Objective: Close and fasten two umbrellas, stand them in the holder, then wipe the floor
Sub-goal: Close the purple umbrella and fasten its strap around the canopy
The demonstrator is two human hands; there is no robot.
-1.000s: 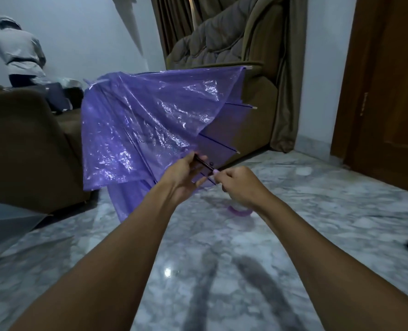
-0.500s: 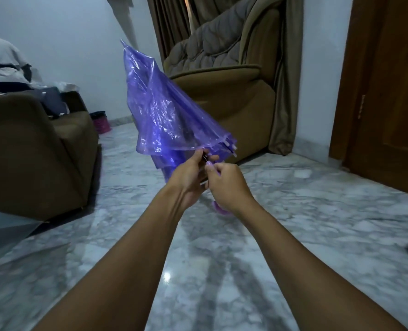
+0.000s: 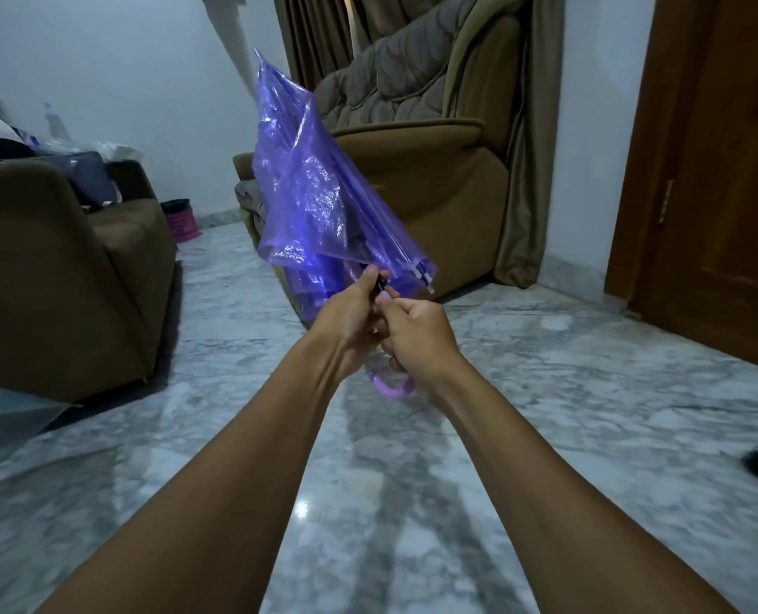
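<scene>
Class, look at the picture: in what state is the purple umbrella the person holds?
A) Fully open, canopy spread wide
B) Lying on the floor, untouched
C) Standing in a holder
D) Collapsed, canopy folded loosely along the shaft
D: the purple umbrella has its canopy folded in loose pleats pointing up and away, while the left hand and right hand grip it near the curved handle.

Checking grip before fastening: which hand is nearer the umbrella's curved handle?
Right. The right hand grips just above the curved handle, touching it; the left hand sits higher, fingers up by the purple canopy.
</scene>
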